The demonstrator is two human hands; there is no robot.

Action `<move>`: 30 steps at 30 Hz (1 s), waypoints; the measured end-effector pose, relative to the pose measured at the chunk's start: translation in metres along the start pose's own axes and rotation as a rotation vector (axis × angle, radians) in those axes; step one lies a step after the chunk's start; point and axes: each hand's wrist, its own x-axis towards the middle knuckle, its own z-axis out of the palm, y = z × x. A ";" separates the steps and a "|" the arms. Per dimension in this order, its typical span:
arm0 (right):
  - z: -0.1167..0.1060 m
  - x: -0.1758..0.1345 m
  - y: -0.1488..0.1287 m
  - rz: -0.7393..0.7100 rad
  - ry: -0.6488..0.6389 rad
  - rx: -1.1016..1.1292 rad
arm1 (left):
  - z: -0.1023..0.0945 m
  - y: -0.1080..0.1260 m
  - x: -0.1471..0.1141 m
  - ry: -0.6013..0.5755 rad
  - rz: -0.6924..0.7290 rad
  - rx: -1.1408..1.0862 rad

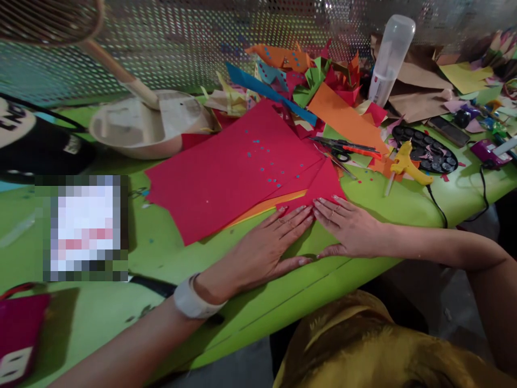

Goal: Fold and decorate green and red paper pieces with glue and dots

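Note:
Both palms lie flat near the front edge of a green table. My left hand [270,248], a pale band on its wrist, has its fingers stretched over the lower edge of a small red paper piece [323,186]. Beside it my right hand [347,226] rests with spread fingertips on the same piece. Behind and to the left is a large red paper sheet [230,167] with small blue bits scattered on it. An orange-yellow sheet [262,207] peeks out under its front edge. Scissors [343,151] lie just beyond the red paper.
A yellow glue gun [407,164] with a cord and a black paint palette [432,151] are at right. Colourful paper scraps [331,102], a plastic bottle [391,59] and a white basin [181,118] stand along the perforated back panel. A phone case [24,328] lies front left.

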 end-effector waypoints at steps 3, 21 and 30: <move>0.000 -0.005 -0.002 0.024 0.020 0.022 | -0.001 0.001 0.000 -0.010 -0.015 0.004; -0.031 -0.052 0.014 0.271 0.091 -0.145 | -0.006 0.003 0.004 -0.016 -0.005 -0.016; -0.064 0.033 0.022 0.517 -0.281 0.492 | -0.008 0.004 0.004 -0.011 0.003 -0.019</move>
